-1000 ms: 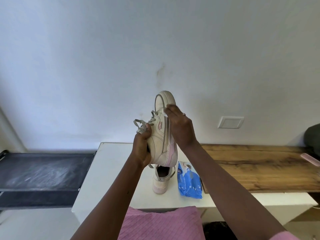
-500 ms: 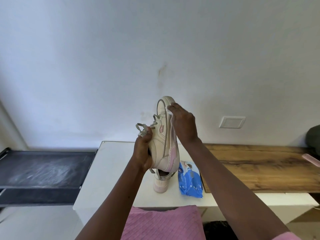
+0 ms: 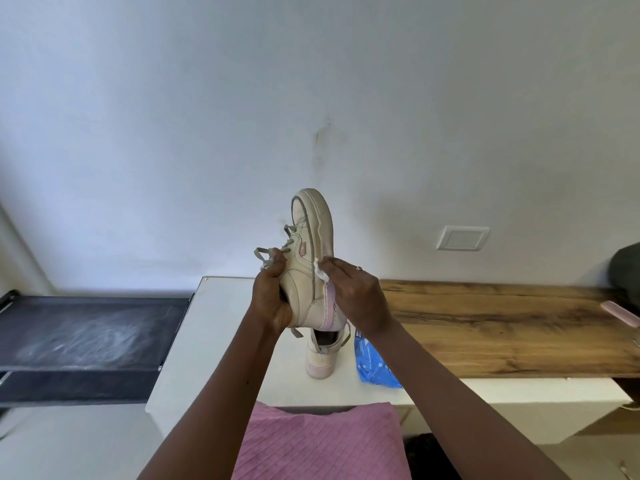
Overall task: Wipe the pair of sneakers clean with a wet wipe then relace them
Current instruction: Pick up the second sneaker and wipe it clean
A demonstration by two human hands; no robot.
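I hold a cream and pink sneaker (image 3: 308, 258) upright in the air, toe pointing up. My left hand (image 3: 270, 292) grips its laced upper and collar on the left side. My right hand (image 3: 353, 292) pinches a small white wet wipe (image 3: 320, 271) against the sneaker's sole edge, about halfway down. The second sneaker (image 3: 320, 355) stands on the white table (image 3: 207, 327) just below, its heel toward me and partly hidden by the held one. A blue wet-wipe pack (image 3: 372, 362) lies to its right.
A wooden bench top (image 3: 502, 327) runs right of the white table, with a pink object (image 3: 621, 313) at its far end. A dark shelf (image 3: 79, 327) sits to the left. Pink quilted fabric (image 3: 322, 441) covers my lap. The wall behind carries a white switch plate (image 3: 462, 238).
My right hand has slid the wipe down the sole edge from the toe to about mid-shoe. The sneaker has turned slightly; my left hand keeps its grip.
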